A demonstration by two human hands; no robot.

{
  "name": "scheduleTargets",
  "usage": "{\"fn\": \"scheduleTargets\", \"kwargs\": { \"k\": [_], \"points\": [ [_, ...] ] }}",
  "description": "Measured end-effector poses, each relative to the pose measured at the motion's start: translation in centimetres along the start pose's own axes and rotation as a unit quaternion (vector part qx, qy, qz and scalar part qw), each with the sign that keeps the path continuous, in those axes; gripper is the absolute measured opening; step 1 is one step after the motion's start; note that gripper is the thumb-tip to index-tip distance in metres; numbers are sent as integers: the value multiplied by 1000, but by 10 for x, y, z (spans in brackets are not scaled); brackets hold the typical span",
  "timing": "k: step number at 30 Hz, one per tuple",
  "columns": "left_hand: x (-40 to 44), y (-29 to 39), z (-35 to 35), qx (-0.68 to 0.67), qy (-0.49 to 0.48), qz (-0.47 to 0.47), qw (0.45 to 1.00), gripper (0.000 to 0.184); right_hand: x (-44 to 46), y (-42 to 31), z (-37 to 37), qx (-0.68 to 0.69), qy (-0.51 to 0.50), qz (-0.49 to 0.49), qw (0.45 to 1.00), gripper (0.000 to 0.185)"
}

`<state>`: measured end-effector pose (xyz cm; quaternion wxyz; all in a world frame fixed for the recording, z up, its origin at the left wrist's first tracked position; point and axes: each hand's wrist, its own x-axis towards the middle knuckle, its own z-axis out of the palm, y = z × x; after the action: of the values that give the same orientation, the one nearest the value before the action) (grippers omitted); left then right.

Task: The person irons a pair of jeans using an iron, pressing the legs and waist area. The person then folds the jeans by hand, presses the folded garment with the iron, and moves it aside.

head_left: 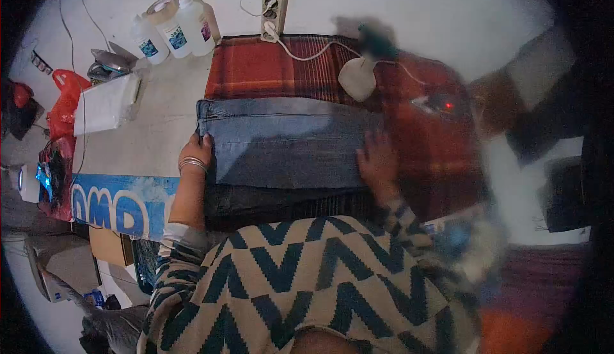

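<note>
A folded pair of blue denim jeans (288, 143) lies lengthwise across a red plaid cloth (256, 66). At its left end, my left hand (195, 154) grips the denim edge, with bangles at the wrist. My right hand (378, 162) rests flat on the right end of the jeans, fingers stretched out and slightly blurred. Beyond the right hand, an iron (432, 104) with a glowing red light sits on the cloth. A spray bottle (357, 79) with a dark green head is behind the jeans. Darker fabric (256, 204) shows along the near edge.
Several plastic bottles (176, 37) stand at the back left. A power strip (274, 12) with plugged-in cords is at the back. White plastic sheets (109, 108), another iron (110, 66) and a red bag (67, 98) are on the left. A blue lettered banner (121, 204) covers the front edge.
</note>
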<state>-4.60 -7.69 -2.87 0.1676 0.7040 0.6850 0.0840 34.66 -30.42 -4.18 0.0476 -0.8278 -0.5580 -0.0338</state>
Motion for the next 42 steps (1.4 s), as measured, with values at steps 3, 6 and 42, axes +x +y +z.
{"fn": "scheduleTargets", "kwargs": {
  "k": [3, 6, 42],
  "points": [
    [-2, -3, 0, -18, 3, 12, 1000, 52, -17, 29, 4, 65, 31, 75, 995, 58],
    [-2, 3, -9, 3, -18, -7, 1000, 54, -20, 56, 2, 68, 41, 102, 992, 53],
    [-99, 14, -9, -136, 161, 220, 953, 30, -33, 90, -172, 442, -45, 33, 895, 36]
  ]
}}
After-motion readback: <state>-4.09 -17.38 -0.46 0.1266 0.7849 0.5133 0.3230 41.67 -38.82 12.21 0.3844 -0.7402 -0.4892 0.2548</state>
